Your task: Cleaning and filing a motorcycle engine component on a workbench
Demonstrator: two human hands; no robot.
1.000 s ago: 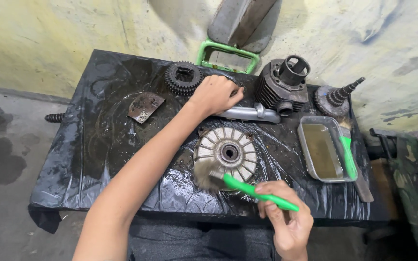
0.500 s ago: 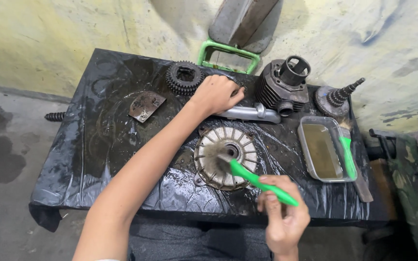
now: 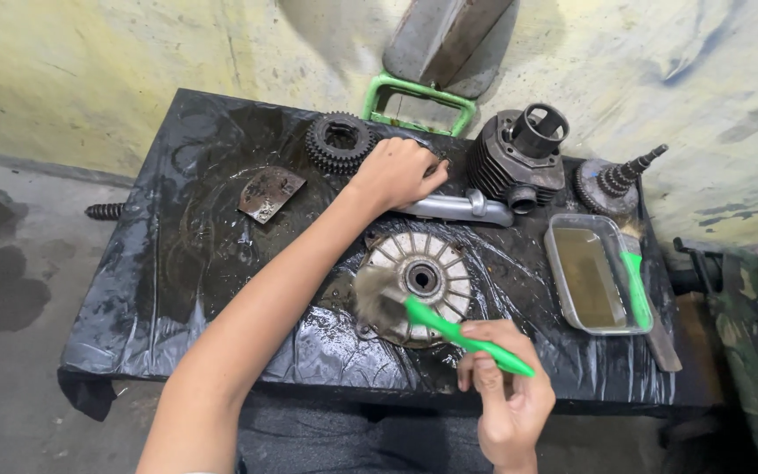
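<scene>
Near the front edge of the black-covered surface, the right hand has its grip pinched around a green-handled brush, whose bristles rest on the left part of a round finned metal disc lying flat at the middle. The left hand reaches across the disc and rests curled on a grey metal tube just behind it; whether that grip truly closes on the tube cannot be told. Brushing well here probably means short strokes along the fins, toward the hub, with the disc kept flat on the wet sheet. Room is tight behind: a gear cluster, a finned cylinder and a splined shaft part stand in a row by the wall. On the right, a tray of murky liquid with a second green brush sits close to the edge. A rusty plate lies to the left, with open room around it.
</scene>
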